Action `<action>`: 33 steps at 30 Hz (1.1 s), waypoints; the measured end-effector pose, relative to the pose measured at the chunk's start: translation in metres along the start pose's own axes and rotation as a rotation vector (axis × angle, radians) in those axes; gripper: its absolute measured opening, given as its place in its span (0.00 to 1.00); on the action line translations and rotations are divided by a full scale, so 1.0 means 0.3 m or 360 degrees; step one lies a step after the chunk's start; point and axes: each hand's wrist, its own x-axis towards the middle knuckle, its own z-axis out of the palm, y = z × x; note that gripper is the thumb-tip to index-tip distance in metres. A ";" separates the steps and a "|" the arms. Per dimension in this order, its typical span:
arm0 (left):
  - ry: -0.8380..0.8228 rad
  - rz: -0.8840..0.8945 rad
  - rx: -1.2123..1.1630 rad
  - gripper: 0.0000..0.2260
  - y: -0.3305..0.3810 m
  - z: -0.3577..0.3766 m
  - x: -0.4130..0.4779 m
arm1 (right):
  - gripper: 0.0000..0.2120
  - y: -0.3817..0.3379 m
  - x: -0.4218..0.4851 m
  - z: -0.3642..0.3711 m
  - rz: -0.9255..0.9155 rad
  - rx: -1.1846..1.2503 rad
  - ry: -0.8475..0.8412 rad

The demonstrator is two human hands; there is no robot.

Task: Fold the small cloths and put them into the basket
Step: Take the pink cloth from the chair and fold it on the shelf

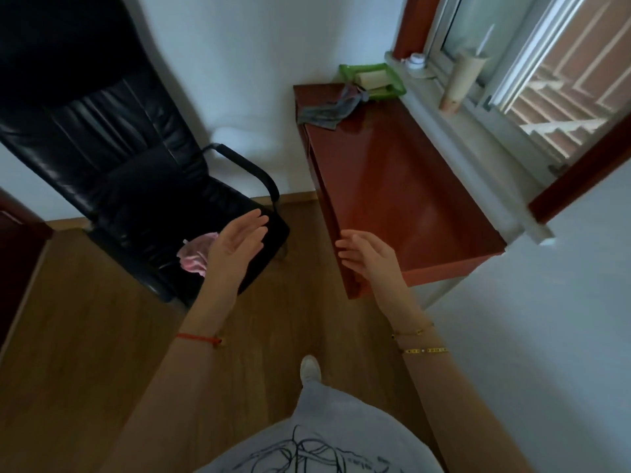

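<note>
Standing on a brown wood-plank floor (85, 336), the person holds both hands empty, the left hand (235, 247) flat with fingers spread, the right hand (367, 259) loosely curled. At ten o'clock, a crumpled pink cloth (196, 256) lies on the black leather armchair (136, 186). At one o'clock, a grey cloth (327, 112) drapes the glossy red-brown table (409, 199) beside a green plastic basket (392, 81) by the window.

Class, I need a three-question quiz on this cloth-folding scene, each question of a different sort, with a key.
1. True or false: the pink cloth lies on the black chair.
2. Where is the grey cloth? A on the floor; B on the red table; C in a hand.
3. Fill in: the green basket holds one folded ____ cloth.

Key: 1 true; 2 B; 3 beige. Left hand and right hand hold nothing.
</note>
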 end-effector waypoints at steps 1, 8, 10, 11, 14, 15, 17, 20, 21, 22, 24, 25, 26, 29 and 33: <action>0.0057 0.0000 -0.0007 0.12 0.001 -0.005 0.057 | 0.12 -0.025 0.064 0.016 0.0005 -0.0029 -0.0039; 0.0421 -0.0061 0.0043 0.14 0.017 -0.118 0.305 | 0.12 -0.118 0.444 0.199 0.0072 -0.0184 -0.0335; 0.0532 -0.0107 0.0011 0.13 0.011 -0.176 0.341 | 0.11 -0.110 0.534 0.272 0.0124 -0.0201 -0.0408; 0.0575 -0.0117 0.0003 0.13 0.008 -0.205 0.357 | 0.11 -0.101 0.578 0.311 0.0149 -0.0220 -0.0447; 0.0722 -0.0180 -0.0039 0.14 -0.016 -0.306 0.412 | 0.10 -0.071 0.699 0.440 0.0203 -0.0266 -0.0556; 0.0780 -0.0220 -0.0044 0.13 -0.035 -0.348 0.438 | 0.09 -0.059 0.736 0.485 0.0211 -0.0283 -0.0586; 0.0870 -0.0299 -0.0034 0.10 -0.090 -0.445 0.498 | 0.08 -0.028 0.807 0.574 0.0216 -0.0329 -0.0646; 0.0984 -0.0432 -0.0017 0.10 -0.174 -0.583 0.590 | 0.07 0.039 0.913 0.702 0.0263 -0.0400 -0.0686; 0.1022 -0.0480 -0.0013 0.09 -0.198 -0.623 0.621 | 0.07 0.064 0.946 0.744 0.0292 -0.0428 -0.0696; 0.1051 -0.0529 -0.0008 0.09 -0.222 -0.662 0.650 | 0.06 0.091 0.979 0.782 0.0332 -0.0451 -0.0700; 0.1073 -0.0613 0.0024 0.08 -0.273 -0.729 0.708 | 0.07 0.149 1.038 0.853 0.0413 -0.0503 -0.0690; 0.1075 -0.0646 0.0045 0.09 -0.299 -0.761 0.739 | 0.07 0.177 1.068 0.890 0.0445 -0.0528 -0.0681; 0.1076 -0.0680 0.0070 0.09 -0.327 -0.790 0.771 | 0.07 0.207 1.098 0.925 0.0472 -0.0556 -0.0661; 0.1042 -0.0771 0.0198 0.12 -0.414 -0.853 0.868 | 0.04 0.292 1.190 1.027 0.0566 -0.0656 -0.0604; 0.0970 -0.0870 0.0401 0.14 -0.602 -0.931 0.990 | 0.05 0.468 1.328 1.156 0.0547 -0.0882 -0.0667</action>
